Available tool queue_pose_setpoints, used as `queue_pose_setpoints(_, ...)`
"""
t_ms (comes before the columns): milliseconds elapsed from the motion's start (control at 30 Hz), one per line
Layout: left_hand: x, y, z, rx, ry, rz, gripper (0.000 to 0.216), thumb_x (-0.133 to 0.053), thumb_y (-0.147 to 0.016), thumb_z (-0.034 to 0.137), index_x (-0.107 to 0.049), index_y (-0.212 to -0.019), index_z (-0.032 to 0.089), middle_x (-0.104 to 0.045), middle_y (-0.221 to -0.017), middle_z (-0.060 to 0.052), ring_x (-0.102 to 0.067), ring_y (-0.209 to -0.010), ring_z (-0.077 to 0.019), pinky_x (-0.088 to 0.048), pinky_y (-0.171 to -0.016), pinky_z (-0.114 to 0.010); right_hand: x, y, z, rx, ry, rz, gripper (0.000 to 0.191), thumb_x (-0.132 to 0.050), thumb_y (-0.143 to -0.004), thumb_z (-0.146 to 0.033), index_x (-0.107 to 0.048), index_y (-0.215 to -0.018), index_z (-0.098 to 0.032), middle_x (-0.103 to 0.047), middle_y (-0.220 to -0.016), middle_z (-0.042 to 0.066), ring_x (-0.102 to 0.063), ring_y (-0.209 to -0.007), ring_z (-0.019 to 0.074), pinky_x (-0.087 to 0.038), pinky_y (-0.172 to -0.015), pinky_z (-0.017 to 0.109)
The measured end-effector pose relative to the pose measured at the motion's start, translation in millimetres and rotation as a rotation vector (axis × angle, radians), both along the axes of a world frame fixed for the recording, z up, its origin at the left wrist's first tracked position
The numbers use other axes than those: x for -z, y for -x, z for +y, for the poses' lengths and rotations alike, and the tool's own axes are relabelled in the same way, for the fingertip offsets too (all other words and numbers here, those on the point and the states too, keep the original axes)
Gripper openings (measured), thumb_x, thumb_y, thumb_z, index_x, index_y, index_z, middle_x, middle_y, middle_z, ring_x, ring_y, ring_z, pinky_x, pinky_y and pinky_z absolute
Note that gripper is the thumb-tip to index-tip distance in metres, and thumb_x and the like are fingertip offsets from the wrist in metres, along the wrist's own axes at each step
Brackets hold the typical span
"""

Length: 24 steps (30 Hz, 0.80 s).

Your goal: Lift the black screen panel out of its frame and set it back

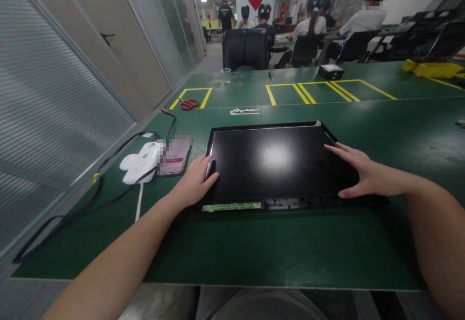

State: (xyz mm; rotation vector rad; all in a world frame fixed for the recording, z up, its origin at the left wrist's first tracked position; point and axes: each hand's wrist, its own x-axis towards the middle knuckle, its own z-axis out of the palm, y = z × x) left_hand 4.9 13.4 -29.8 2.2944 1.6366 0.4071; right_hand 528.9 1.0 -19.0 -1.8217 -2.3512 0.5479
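Observation:
A black flat display panel (254, 165) lies face up on the green table, its glossy screen reflecting a bright spot. Along its near edge a green circuit strip (232, 207) shows in the frame. My left hand (196, 179) rests at the panel's left edge, thumb and fingers apart. Over the right edge my right hand (354, 170) is spread, fingers stretched and thumb toward the near corner. Neither hand's fingers are wrapped round the panel as far as I can see. A small pale piece (318, 124) sits at the panel's far right corner.
To the left are a phone (176, 155), a white power strip (143, 162) and black cables (98, 191). Beyond the panel lie red-handled scissors (189, 104), white scraps (244, 111), a plastic cup (225, 74) and a black box (331, 71). People sit farther back.

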Motion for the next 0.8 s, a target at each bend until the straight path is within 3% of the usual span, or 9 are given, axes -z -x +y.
queue_pose_setpoints(267, 2.0, -1.0, 0.9, 0.003, 0.005, 0.021, 0.073, -0.042, -0.1, 0.053, -0.04, -0.155, 0.004, -0.039, -0.164, -0.028, -0.032, -0.156, -0.0389, -0.025, -0.126, -0.056, -0.7, -0.7, -3.3, -0.064, 0.013, -0.011, 0.131, -0.082, -0.062, -0.065, -0.009, -0.169, -0.043, -0.003, -0.178, 0.008, -0.012, -0.159, 0.0467, -0.025, -0.121, 0.072)
queue_pose_setpoints(433, 3.4, 0.2, 1.2, 0.0, -0.011, 0.001, 0.071, -0.042, -0.101, 0.054, -0.042, -0.155, 0.008, -0.042, -0.164, -0.027, -0.032, -0.156, -0.0392, -0.026, -0.125, -0.06, -5.8, 3.9, -3.6, -0.054, 0.026, -0.023, 0.129, -0.08, -0.065, -0.067, -0.007, -0.169, -0.043, -0.001, -0.178, 0.008, -0.011, -0.16, 0.0449, -0.025, -0.122, 0.07)
queue_pose_setpoints(800, -2.9, -3.3, -2.1, -0.005, 0.019, -0.034, 0.074, -0.045, -0.099, 0.052, -0.041, -0.157, 0.006, -0.04, -0.165, -0.027, -0.03, -0.157, -0.038, -0.025, -0.126, -0.057, -8.1, 6.7, -4.0, -0.064, -0.009, -0.012, 0.121, -0.079, -0.068, -0.064, -0.014, -0.168, -0.044, -0.003, -0.178, 0.006, -0.015, -0.159, 0.0454, -0.028, -0.121, 0.07)
